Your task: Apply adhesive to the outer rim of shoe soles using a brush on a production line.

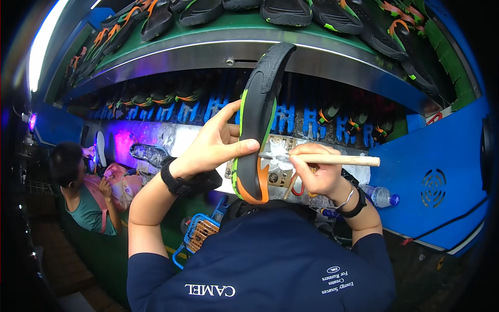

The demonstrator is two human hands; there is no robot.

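A black shoe sole [258, 104] with a bright green rim and an orange heel piece stands lengthwise in front of me. My left hand [218, 141] is closed around its left edge, the thumb lying across the sole. From the right, my right hand [318, 174] grips a brush [353, 160] by its pale wooden handle. The brush's tip points left and is close to the sole's right edge; whether it touches I cannot tell. Behind them, a white smear [279, 147] covers part of a printed brown cardboard [281, 178] on the bench.
A green conveyor [228, 28] carrying several soles runs across the far side, above a row of blue racks [187, 111] holding shoes. At right are a blue machine panel [434, 177] and a plastic bottle [382, 197]. Another person [86, 192] works at left, near purple light.
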